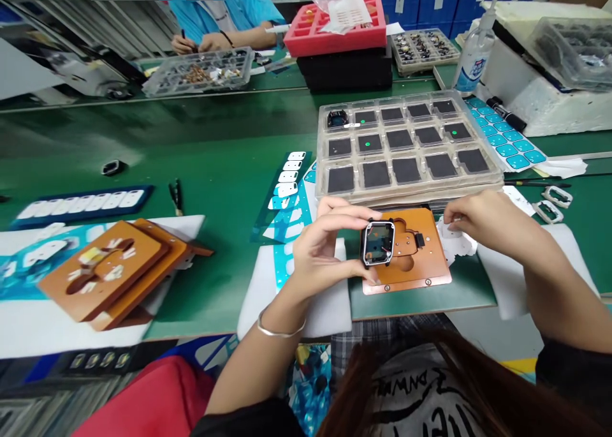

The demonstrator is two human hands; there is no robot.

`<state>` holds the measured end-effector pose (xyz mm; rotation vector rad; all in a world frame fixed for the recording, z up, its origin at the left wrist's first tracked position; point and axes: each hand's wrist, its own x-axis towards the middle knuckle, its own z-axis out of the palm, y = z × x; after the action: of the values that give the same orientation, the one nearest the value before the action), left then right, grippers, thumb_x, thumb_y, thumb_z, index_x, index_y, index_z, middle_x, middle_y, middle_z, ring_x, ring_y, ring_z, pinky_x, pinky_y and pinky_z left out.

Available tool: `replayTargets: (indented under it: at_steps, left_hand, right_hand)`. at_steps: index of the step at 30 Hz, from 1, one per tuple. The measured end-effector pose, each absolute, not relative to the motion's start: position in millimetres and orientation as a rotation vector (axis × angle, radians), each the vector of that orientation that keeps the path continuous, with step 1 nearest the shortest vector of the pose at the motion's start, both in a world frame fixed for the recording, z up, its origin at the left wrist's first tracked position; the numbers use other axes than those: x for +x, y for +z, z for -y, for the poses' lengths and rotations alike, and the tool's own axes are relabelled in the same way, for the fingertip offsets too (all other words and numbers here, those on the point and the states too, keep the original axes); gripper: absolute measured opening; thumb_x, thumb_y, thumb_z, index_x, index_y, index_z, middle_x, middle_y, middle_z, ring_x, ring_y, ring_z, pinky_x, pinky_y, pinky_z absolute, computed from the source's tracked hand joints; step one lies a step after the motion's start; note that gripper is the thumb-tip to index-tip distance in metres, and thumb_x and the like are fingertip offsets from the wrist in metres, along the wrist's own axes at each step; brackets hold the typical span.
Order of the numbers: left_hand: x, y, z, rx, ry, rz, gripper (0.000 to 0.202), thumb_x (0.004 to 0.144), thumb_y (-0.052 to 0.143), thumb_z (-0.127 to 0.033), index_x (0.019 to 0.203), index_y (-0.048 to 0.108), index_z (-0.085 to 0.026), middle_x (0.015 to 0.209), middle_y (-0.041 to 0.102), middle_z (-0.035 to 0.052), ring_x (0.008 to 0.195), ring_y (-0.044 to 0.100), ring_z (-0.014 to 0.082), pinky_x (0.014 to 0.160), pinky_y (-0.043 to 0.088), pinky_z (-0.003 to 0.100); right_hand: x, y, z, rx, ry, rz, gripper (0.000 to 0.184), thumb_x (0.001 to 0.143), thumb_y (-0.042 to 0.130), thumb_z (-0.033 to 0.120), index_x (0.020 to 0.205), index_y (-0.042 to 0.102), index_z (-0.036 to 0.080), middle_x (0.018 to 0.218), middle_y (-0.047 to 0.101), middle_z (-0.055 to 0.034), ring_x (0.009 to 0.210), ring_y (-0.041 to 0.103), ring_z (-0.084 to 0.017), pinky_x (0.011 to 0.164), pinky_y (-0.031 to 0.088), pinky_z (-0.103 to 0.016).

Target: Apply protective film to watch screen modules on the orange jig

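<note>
My left hand (325,249) holds a square smartwatch body (378,244) between thumb and fingers, with its open back showing internal parts. The watch body is just above an orange fixture plate (421,274) with a shaped cut-out. My right hand (490,219) sits at the plate's right edge, its fingertips on a crumpled white liner sheet (456,242). Whether those fingers pinch the sheet is hidden. Behind both hands lies a clear tray (406,191) with black square pads, one compartment holding a watch (337,118).
At left lie a stacked orange fixture (102,271) and a blue strip of white labels (81,204). Tweezers (174,196) lie nearby. White watch frames (552,204) sit at right. Beyond the bench, a co-worker's hands (201,41) work beside a parts tray (198,72).
</note>
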<state>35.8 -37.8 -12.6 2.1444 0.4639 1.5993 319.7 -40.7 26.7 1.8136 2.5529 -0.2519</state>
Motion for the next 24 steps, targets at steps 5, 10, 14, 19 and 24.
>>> replayTargets:
  at_steps: [5, 10, 14, 19, 24]
  left_hand:
    - [33, -12, 38, 2.093, 1.550, -0.451, 0.048, 0.077, 0.076, -0.058, 0.115, 0.067, -0.030, 0.107, 0.075, 0.0071, 0.097, 0.066, 0.0222, 0.080, 0.049, 0.040]
    - [33, -13, 38, 2.009, 1.558, -0.462, 0.044, 0.082, 0.069, -0.063, 0.109, 0.066, -0.028, 0.106, 0.075, 0.0075, 0.100, 0.069, 0.0228, 0.080, 0.053, 0.040]
    - [32, -14, 37, 2.008, 1.567, -0.475, 0.040, 0.082, 0.070, -0.062, 0.101, 0.065, -0.028, 0.107, 0.075, 0.0064, 0.099, 0.069, 0.0219, 0.079, 0.054, 0.039]
    - [32, -14, 37, 2.023, 1.548, -0.469, 0.035, 0.083, 0.072, -0.058, 0.101, 0.066, -0.028, 0.109, 0.076, 0.0064, 0.100, 0.068, 0.0210, 0.082, 0.054, 0.041]
    - [33, -15, 37, 1.973, 1.508, -0.406, 0.030, 0.083, 0.076, -0.049, 0.104, 0.067, -0.029, 0.117, 0.076, 0.0058, 0.100, 0.067, 0.0205, 0.082, 0.053, 0.041]
  right_hand:
    - [298, 17, 44, 1.814, -0.084, -2.417, 0.016, 0.079, 0.063, 0.004, 0.080, 0.073, 0.017, 0.086, 0.074, -0.0103, 0.070, 0.066, -0.023, 0.054, 0.035, -0.029]
    - [292, 22, 51, 1.773, 0.095, -2.335, 0.023, 0.076, 0.061, 0.000, 0.066, 0.070, 0.018, 0.076, 0.072, -0.0123, 0.059, 0.065, -0.023, 0.045, 0.030, -0.028]
    - [294, 22, 53, 1.785, 0.149, -2.338, 0.019, 0.077, 0.063, 0.003, 0.070, 0.072, 0.018, 0.077, 0.073, -0.0125, 0.054, 0.064, -0.020, 0.041, 0.028, -0.027]
    - [290, 25, 60, 1.988, 0.210, -2.395, 0.020, 0.086, 0.060, 0.014, 0.073, 0.074, 0.019, 0.077, 0.074, -0.0100, 0.057, 0.066, -0.022, 0.044, 0.033, -0.029]
    - [277, 31, 74, 1.733, 0.249, -3.522, 0.016, 0.096, 0.059, 0.021, 0.095, 0.074, 0.025, 0.085, 0.077, -0.0026, 0.073, 0.071, -0.016, 0.061, 0.053, -0.028]
